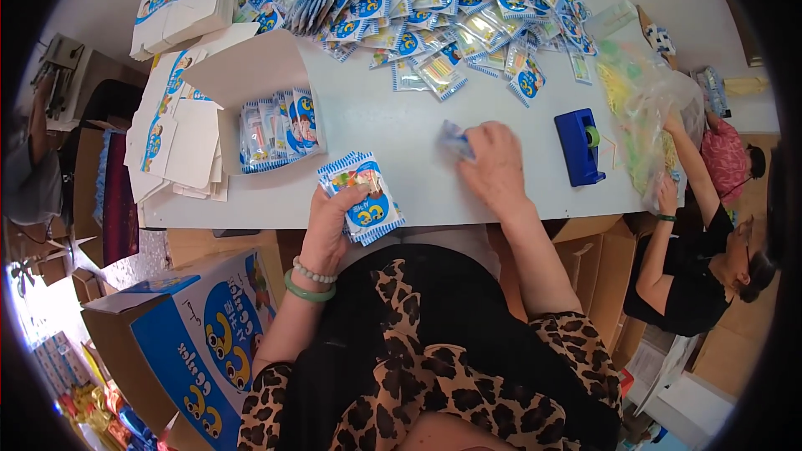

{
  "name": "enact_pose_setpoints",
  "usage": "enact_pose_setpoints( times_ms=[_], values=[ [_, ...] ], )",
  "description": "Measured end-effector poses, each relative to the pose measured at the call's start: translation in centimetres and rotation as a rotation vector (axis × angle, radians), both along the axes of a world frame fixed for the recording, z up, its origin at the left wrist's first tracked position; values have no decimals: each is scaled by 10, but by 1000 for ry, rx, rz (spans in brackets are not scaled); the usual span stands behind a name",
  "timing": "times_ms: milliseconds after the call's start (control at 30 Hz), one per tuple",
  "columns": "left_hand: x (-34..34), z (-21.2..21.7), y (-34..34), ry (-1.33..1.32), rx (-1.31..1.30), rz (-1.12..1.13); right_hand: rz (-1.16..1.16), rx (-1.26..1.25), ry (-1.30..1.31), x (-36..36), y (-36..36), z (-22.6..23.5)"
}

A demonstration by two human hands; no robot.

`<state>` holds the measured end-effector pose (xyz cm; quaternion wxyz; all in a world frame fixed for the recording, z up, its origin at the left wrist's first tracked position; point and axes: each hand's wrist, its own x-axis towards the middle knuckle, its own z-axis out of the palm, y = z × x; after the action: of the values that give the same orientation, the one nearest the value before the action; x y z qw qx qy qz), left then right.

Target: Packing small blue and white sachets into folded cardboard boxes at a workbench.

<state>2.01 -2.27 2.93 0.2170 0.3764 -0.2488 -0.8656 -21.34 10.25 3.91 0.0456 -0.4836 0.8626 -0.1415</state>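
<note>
Near the table's front edge my left hand (331, 215) is closed on a small stack of blue-and-white packets (368, 205), its thumb lying on the top one. My right hand (494, 165) is over the table to the right, pinching a single packet (455, 140) that is smeared by motion. Left of centre stands an open white carton (242, 67), its flap raised, with a row of packets (280, 127) upright inside it. A large heap of loose packets (434, 17), some with clear windows, covers the far side of the table.
A blue tape dispenser (578, 149) stands on the right. Flat white cartons (180, 138) are piled at the left, with a bundled stack (185, 0) behind. A large blue-and-white box (200, 342) sits below the table. At the right a co-worker (693, 259) handles a clear plastic bag (647, 108).
</note>
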Motion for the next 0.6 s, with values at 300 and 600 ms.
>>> enact_pose_setpoints(
  times_ms=[300,600],
  values=[
    [-35,6,9,-25,-223,52,-64,-367,-1518,46,-21,24],
    [-27,43,11,33,-266,171,47,-469,-1513,84,-41,16]
  ],
)
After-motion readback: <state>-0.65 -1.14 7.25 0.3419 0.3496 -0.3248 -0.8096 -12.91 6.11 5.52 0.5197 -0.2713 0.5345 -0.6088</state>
